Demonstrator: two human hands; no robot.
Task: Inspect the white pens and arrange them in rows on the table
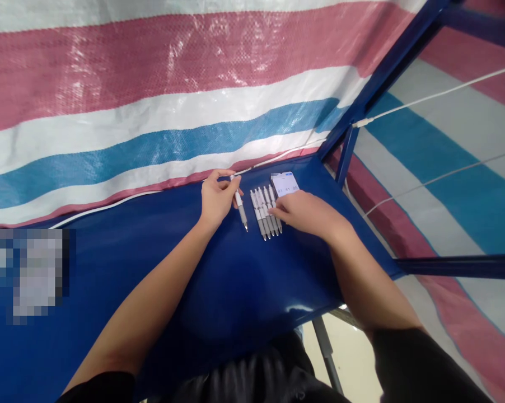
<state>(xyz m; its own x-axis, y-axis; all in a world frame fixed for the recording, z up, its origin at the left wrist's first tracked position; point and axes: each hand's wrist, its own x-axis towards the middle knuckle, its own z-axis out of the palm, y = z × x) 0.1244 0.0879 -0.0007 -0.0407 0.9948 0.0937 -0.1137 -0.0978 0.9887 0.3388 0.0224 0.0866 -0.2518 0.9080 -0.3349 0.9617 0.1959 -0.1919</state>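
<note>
My left hand [218, 196] is closed around the upper part of a white and grey pen [241, 210], whose tip points down toward me. To its right, several matching pens [262, 215] lie side by side in a row on the blue table, tips toward me. My right hand [297, 211] is at the right side of that row, its fingertips at the pens. Its other fingers are tucked out of sight, so whether it grips a pen is unclear. Just beyond my right hand lies a phone [284, 183] with a lit white screen showing digits.
The blue table [244, 285] runs off to the left, where a blurred pale object [40, 274] lies. A striped tarp [152, 101] hangs behind the table. A white cable [110, 207] follows the back edge. Blue metal frame bars [347, 154] stand at the right.
</note>
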